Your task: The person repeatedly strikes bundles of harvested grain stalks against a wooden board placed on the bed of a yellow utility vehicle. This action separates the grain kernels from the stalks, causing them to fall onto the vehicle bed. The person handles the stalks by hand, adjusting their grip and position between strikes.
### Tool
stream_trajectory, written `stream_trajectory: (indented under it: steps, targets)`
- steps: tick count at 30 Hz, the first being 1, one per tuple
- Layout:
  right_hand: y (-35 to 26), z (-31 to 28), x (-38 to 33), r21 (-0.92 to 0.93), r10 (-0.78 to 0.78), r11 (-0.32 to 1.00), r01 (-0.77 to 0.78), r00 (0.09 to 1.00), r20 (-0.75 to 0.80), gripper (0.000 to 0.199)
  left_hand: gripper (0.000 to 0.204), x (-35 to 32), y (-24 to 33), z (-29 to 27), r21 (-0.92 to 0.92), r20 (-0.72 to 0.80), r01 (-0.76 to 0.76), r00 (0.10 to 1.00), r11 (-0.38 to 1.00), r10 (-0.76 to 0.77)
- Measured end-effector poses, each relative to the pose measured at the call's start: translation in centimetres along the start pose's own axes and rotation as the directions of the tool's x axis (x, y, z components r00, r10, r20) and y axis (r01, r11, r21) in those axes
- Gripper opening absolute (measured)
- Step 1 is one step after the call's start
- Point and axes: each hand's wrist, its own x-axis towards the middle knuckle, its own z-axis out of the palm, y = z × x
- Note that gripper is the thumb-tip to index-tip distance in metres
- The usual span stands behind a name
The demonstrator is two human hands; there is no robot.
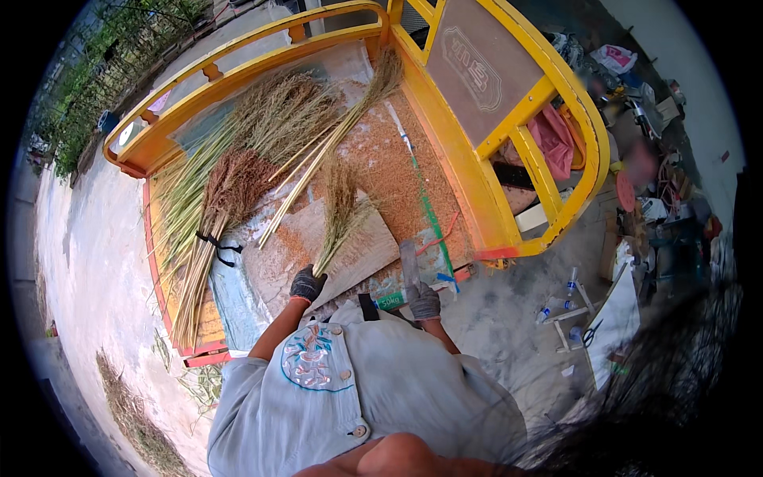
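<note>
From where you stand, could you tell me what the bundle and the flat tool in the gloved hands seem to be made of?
The bundle looks like dried grass: pale green stalks, tan feathery tips. The flat tool looks like dull grey metal, possibly a blade; its surface is matte. The gloves look like dark knitted fabric, orange at one cuff.

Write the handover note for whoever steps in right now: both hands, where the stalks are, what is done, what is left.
Left hand, gloved, grips a small bunch of grass stalks by the stems, seed heads lying on the wooden board.
Right hand, gloved, holds a flat blade upright beside the board.
Done: one tied bundle lies on the yellow cart bed; loose seed chaff covers the bed.
Left: loose long stalks lie untied behind the bundle; the held bunch is unbound.
</note>
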Motion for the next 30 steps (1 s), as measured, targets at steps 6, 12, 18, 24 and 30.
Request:
stream_trajectory:
  steps: [6, 12, 18, 24, 30]
  targets:
    - [-2.0, 0.7, 1.9, -0.048, -0.112, 0.991, 0.121, 0.98, 0.166, 0.044, 0.043, -2.5, 1.0, -2.4, 0.124, 0.109, 0.015, 0.994, 0.992, -0.029]
    - [-1.5, 4.4, 6.2, -0.152, -0.157, 0.962, 0.226, 0.916, 0.368, 0.046, 0.044, -5.4, 0.7, -2.6, -0.01, -0.058, 0.026, 0.998, 1.0, -0.026]
    - [-6.2, 5.6, 9.3, 0.117, -0.247, 0.968, 0.224, 0.938, 0.243, 0.048, 0.044, -3.8, 2.9, -9.1, 0.078, -0.122, 0.053, 0.992, 0.996, -0.043]
    - [-11.8, 7.5, 12.9, -0.252, -0.265, 0.896, 0.367, 0.894, 0.361, 0.034, 0.034, 1.1, 6.1, -12.5, -0.37, 0.147, 0.213, 0.975, 0.905, -0.169]
    - [-11.1, 11.1, 16.0, -0.364, -0.238, 0.809, 0.461, 0.824, 0.515, 0.033, 0.023, 2.4, 10.6, -13.7, -0.636, 0.449, 0.337, 0.893, 0.695, -0.022]
